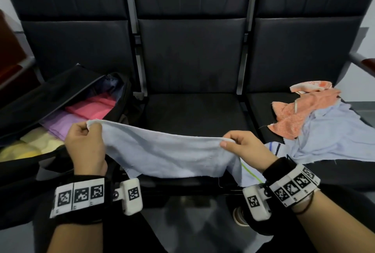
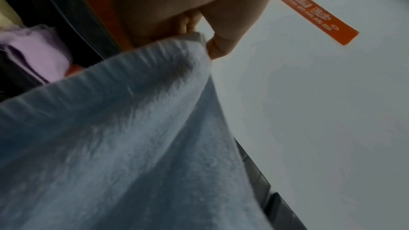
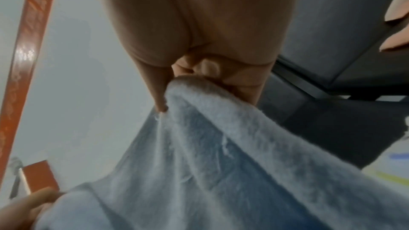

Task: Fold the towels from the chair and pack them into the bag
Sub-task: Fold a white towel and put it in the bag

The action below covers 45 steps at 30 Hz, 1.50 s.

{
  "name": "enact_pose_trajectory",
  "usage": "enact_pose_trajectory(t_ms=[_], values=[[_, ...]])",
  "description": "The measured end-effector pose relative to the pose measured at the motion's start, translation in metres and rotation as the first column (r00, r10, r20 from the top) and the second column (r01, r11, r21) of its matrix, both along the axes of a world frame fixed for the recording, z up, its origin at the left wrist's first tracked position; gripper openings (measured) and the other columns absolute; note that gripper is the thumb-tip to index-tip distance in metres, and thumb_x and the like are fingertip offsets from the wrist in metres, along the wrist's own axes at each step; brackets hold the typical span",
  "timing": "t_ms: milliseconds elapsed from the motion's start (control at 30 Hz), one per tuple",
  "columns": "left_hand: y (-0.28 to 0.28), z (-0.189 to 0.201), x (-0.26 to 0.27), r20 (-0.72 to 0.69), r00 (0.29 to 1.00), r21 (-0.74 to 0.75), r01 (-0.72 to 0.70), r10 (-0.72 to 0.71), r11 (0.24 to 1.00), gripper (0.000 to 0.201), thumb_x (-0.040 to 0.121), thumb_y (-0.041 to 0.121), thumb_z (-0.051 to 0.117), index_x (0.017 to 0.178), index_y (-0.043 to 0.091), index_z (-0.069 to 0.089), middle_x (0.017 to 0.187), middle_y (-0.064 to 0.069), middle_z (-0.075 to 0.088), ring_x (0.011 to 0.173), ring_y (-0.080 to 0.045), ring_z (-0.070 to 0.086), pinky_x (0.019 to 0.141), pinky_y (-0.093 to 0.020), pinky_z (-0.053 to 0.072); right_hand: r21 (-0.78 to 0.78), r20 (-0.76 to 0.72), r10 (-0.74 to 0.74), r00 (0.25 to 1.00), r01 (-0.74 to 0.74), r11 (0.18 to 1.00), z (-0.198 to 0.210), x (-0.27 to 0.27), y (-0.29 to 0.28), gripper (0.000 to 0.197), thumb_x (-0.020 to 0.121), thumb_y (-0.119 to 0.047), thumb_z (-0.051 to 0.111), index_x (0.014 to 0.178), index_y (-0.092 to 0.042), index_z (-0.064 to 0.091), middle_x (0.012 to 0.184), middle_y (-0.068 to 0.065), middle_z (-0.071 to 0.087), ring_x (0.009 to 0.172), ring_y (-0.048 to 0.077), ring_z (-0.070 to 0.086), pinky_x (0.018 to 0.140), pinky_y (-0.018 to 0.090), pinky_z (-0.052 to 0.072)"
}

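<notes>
Pinching the light-blue towel (image 1: pixel 162 155) at both top corners, left hand (image 1: pixel 86 147) and right hand (image 1: pixel 242 147) stretched its long axis nine-to-three, the open bag (image 1: pixel 60 94) lying at ten o'clock, nearer the left grip.

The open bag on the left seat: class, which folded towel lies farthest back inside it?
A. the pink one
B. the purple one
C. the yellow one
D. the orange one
A: in the bag, the pink towel lies deepest, behind the purple towel and the yellow towel.

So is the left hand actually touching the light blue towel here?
Touching. The left wrist view shows the left hand pinching the light blue towel at its top corner.
</notes>
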<state>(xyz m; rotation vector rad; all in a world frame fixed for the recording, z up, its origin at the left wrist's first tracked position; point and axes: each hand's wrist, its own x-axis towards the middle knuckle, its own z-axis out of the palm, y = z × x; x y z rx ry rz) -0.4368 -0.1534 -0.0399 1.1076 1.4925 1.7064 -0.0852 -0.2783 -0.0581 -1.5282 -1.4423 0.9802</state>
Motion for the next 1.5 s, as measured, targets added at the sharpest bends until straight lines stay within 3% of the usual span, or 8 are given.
enact_pose_trajectory(t_ms=[167,300,400,600,733,1033,1233,1500], values=[[-0.028,-0.001,0.056,-0.107,0.917,-0.097,0.375,-0.385,0.922,0.030,0.086,-0.010,0.052,0.101,0.014,0.059,0.074,-0.003,0.056,0.062,-0.012,0.046,0.054,-0.018,0.040,0.064,0.003,0.027,1.000,-0.028,0.998,0.021,-0.022,0.002,0.021,0.098,-0.019,0.060,0.079,-0.013,0.067,0.073,0.001,0.064,0.070,0.006,0.057,0.068,0.022,0.046],[-0.060,0.001,0.109,-0.223,0.623,-0.185,0.728,-0.750,0.660,0.050,0.088,-0.013,0.047,0.118,0.022,0.065,0.085,0.002,0.065,0.074,-0.008,0.058,0.071,-0.015,0.047,0.062,0.060,0.096,0.994,-0.100,0.993,0.033,-0.045,0.004,0.020,0.099,-0.016,0.057,0.084,-0.008,0.068,0.079,0.011,0.068,0.073,0.008,0.059,0.073,0.024,0.049],[-0.071,0.007,0.128,-0.320,0.452,-0.248,0.808,-0.833,0.534,0.047,0.095,-0.003,0.047,0.122,0.030,0.067,0.115,0.016,0.069,0.114,0.003,0.060,0.098,-0.010,0.042,0.022,0.103,0.122,0.987,-0.124,0.992,0.033,-0.048,0.001,0.019,0.098,-0.012,0.055,0.084,-0.011,0.069,0.082,0.007,0.070,0.078,0.012,0.062,0.078,0.029,0.049],[-0.072,-0.001,0.133,-0.328,0.317,-0.310,0.854,-0.890,0.418,0.021,0.097,0.014,0.061,0.111,0.023,0.075,0.105,0.012,0.075,0.104,-0.001,0.067,0.093,-0.023,0.052,-0.017,0.284,0.153,0.947,-0.155,0.988,0.029,-0.034,-0.005,0.017,0.098,-0.023,0.057,0.089,-0.022,0.072,0.077,-0.008,0.068,0.074,0.002,0.060,0.074,0.026,0.049],[-0.071,-0.010,0.137,-0.402,0.412,-0.286,0.792,-0.818,0.540,0.010,0.088,0.018,0.073,0.090,0.028,0.076,0.089,0.013,0.074,0.090,-0.002,0.069,0.082,-0.024,0.054,0.034,0.284,0.104,0.953,-0.119,0.992,0.023,-0.035,-0.009,0.015,0.096,-0.027,0.061,0.090,-0.024,0.074,0.070,-0.008,0.066,0.067,0.003,0.058,0.066,0.021,0.046],[-0.024,-0.006,0.093,-0.242,0.889,-0.003,0.400,-0.389,0.916,0.021,0.085,0.008,0.069,0.076,0.027,0.070,0.074,0.015,0.070,0.070,0.002,0.061,0.070,-0.016,0.048,-0.058,0.515,0.129,0.847,-0.115,0.992,-0.007,0.019,-0.021,0.016,0.094,-0.022,0.064,0.082,-0.015,0.071,0.073,-0.006,0.067,0.072,0.009,0.060,0.070,0.025,0.046],[-0.006,0.020,0.067,0.007,0.962,0.077,0.270,-0.272,0.960,0.008,0.082,0.019,0.065,0.080,0.025,0.069,0.082,-0.005,0.067,0.076,-0.024,0.061,0.070,-0.036,0.052,0.020,0.456,-0.017,0.890,0.009,1.000,-0.016,0.050,-0.026,0.011,0.092,-0.018,0.068,0.082,-0.015,0.072,0.077,-0.004,0.068,0.073,0.006,0.063,0.070,0.025,0.048],[0.000,0.045,0.065,-0.081,0.980,0.116,0.193,-0.184,0.974,0.006,0.080,0.028,0.065,0.081,0.032,0.070,0.088,-0.002,0.071,0.083,-0.024,0.069,0.078,-0.042,0.059,0.114,0.197,-0.120,0.973,0.099,0.989,-0.003,0.042,-0.025,0.013,0.092,-0.013,0.066,0.084,-0.023,0.067,0.075,-0.003,0.068,0.072,0.013,0.062,0.069,0.027,0.045]])
